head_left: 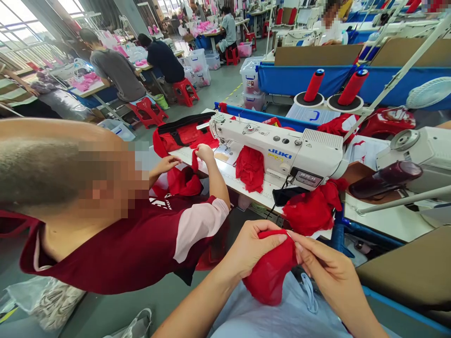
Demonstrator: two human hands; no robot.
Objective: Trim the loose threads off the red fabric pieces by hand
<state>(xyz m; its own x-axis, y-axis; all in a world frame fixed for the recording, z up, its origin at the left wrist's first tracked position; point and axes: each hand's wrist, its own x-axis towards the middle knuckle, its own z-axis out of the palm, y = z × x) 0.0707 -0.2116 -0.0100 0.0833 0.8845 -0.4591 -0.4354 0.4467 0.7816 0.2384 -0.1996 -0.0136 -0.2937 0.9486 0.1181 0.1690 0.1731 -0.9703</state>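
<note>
A piece of red fabric (271, 277) hangs in front of my blue clothing, its upper edge held up between both hands. My left hand (259, 246) pinches that edge from the left, thumb on top and fingers behind. From the right, my right hand (320, 260) pinches the edge's other end with thumb and fingertips close together. Something thin and pale shows at the right fingertips, too small to name. The lower part of the fabric dangles loose.
A co-worker in a dark red shirt (134, 253) sits close on my left, handling red cloth at a white sewing machine (278, 145). Red fabric (310, 206) lies on the machine table ahead. Two red thread cones (353, 88) stand behind. At right is a cardboard panel (412, 267).
</note>
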